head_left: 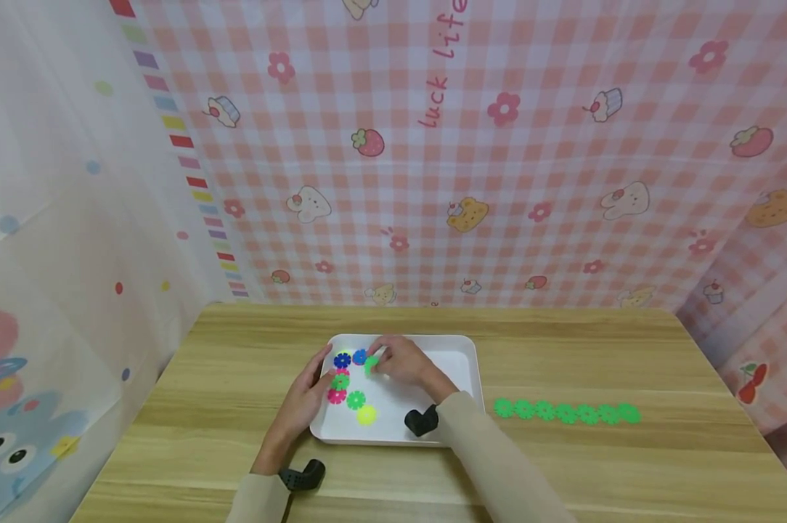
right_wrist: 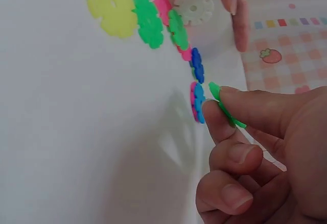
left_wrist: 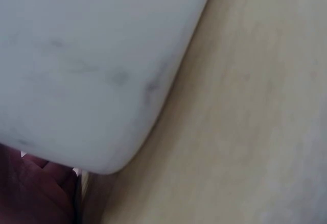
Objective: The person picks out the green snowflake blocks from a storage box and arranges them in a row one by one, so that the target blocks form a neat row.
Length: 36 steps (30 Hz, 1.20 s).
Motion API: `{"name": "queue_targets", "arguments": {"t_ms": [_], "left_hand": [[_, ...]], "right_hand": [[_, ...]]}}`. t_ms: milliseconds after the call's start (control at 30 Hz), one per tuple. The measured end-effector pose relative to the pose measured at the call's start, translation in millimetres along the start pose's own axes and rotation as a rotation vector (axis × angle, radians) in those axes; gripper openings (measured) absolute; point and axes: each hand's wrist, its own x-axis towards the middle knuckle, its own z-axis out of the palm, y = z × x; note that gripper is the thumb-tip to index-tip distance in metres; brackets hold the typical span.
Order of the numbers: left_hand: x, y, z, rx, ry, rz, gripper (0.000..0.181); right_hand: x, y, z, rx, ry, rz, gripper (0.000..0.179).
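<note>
Sleeves (head_left: 498, 457) nearest, my right hand (head_left: 403, 361) pinches a green disc (head_left: 372, 365) at eleven o'clock in the tray (head_left: 393, 415), seemingly mid-pick with lifting due, my left hand (head_left: 304, 396) straight-fingered at nine.

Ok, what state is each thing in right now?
Right hand: pinching a disc.
Held green disc: tilted, between thumb and finger.
Left hand: at the tray's left edge.
Tray: upright, discs inside.
Yellow disc: lying in the tray.
Dark blue disc: lying in the tray.
Light blue disc: overlapping another.
Row of green discs: lined up beside the tray; interlocking unclear.
</note>
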Motion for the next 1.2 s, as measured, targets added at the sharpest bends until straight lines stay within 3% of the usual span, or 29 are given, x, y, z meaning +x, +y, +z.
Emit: {"name": "queue_targets", "arguments": {"t_ms": [500,1200], "left_hand": [[0.5,-3.6,0.0,0.008,0.005,-0.001,0.052],[-0.8,-1.3,0.8,0.016,0.014,0.001,0.053]], "right_hand": [[-24.3,0.7,-31.4,0.025,0.051,-0.105,0.019],[-67.0,17.5,-80.7,0.051,0.12,-0.08,0.027]]}}
